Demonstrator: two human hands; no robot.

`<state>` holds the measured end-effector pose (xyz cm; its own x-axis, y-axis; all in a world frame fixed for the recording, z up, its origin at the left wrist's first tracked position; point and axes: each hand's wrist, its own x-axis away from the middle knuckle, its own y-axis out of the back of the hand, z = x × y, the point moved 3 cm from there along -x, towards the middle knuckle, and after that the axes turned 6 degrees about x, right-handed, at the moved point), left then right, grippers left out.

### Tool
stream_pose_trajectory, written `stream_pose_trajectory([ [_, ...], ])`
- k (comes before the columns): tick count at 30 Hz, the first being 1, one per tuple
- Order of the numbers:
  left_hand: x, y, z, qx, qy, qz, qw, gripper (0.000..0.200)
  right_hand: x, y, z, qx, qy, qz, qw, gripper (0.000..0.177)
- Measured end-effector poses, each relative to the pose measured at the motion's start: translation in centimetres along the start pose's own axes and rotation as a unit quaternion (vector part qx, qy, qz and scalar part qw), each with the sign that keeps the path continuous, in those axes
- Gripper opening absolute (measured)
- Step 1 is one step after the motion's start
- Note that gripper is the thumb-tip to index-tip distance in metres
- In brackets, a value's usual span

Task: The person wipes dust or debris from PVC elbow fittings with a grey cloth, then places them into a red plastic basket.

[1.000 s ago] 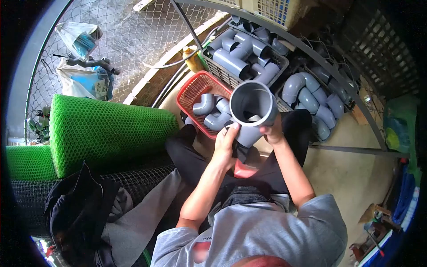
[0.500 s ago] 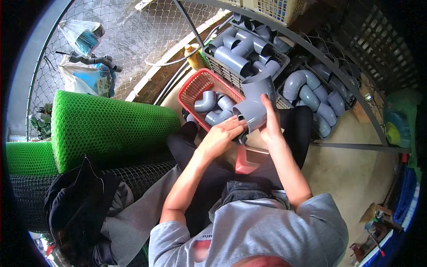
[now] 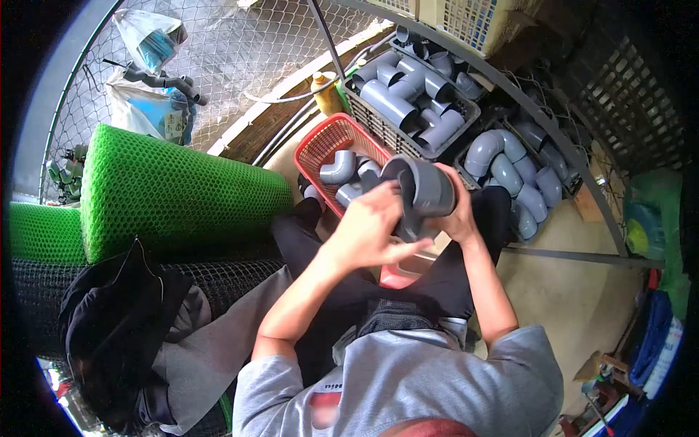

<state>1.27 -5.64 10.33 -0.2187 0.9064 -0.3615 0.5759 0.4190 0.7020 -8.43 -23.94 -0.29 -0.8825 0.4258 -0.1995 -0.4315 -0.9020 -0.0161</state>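
Observation:
A large grey pipe fitting [image 3: 431, 191] is held above the lap, one round opening tipped up toward the camera. My right hand [image 3: 460, 213] wraps round its right side. My left hand [image 3: 368, 227] is at the fitting's left side, its thumb stretched out below and its other fingertips partly hidden against the opening. Motion blurs this hand a little, and whether it grips anything is unclear. Just beyond the hands, a red basket [image 3: 312, 155] has smaller grey elbow fittings [image 3: 338, 168] in it. Below the fitting, a red object [image 3: 397, 276] shows between the legs.
Black crates [image 3: 380, 125] of grey fittings stand ahead and to the right. Green mesh rolls [image 3: 175, 193] and a dark jacket [image 3: 120, 320] lie at left. A yellow bottle [image 3: 325, 93] is behind the basket. A metal bar [image 3: 568, 256] crosses at right.
The large fitting has turned, bringing a round opening up toward the camera, and has moved lower. My left thumb has spread away from the fingers. The whole view has shifted slightly.

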Motion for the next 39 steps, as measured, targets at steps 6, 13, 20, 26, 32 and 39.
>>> stream_pose_trajectory([
  [6, 3.2, -3.5, 2.9, 0.425, 0.229, 0.045, 0.874, 0.081, -0.3, -0.5, 5.6, 0.287, 0.187, 0.120, 0.932, 0.101],
  [13, 4.8, -4.6, 4.3, 0.736, 0.289, -0.181, 0.584, 0.073, -1.2, 0.0, 5.9, 0.445, 0.268, 0.037, 0.854, 0.110],
  [20, 4.1, -6.2, 3.8, 0.122, 0.091, 0.083, 0.985, 0.048, 0.3, -2.9, -0.4, -0.349, -0.173, -0.038, 0.920, 0.102],
  [26, 4.7, -7.2, 2.1, 0.865, 0.184, -0.171, 0.434, 0.088, 1.9, -4.7, -0.8, -0.182, -0.070, -0.117, 0.974, 0.094],
  [32, 4.6, -9.2, 1.4, 0.546, 0.351, -0.317, 0.691, 0.056, 2.4, -3.9, -4.6, -0.211, -0.097, -0.088, 0.969, 0.095],
  [39, 4.5, -9.7, 1.5, 0.514, 0.250, -0.108, 0.813, 0.069, 3.4, -4.6, -2.1, -0.191, -0.179, -0.136, 0.955, 0.060],
])
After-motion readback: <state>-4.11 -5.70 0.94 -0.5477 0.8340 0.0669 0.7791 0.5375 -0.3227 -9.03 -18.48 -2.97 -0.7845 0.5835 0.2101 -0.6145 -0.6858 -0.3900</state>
